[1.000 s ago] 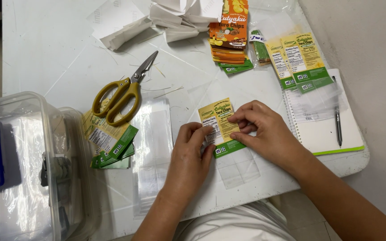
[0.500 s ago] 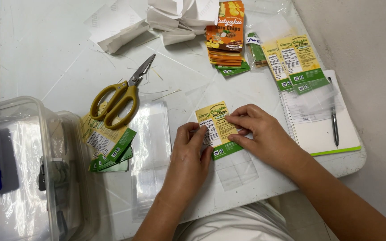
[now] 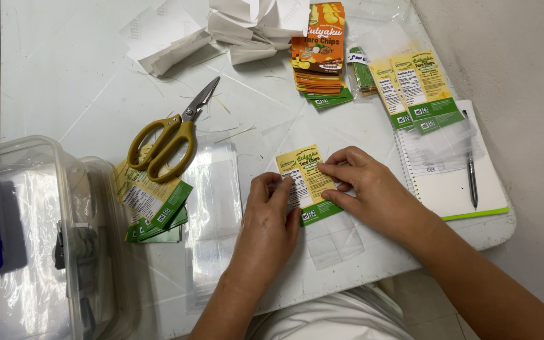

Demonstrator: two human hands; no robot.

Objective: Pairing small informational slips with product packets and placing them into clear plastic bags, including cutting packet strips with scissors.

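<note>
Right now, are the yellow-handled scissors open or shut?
Shut: the scissors lie flat on the table, blades together, handles nearly touching.
</note>
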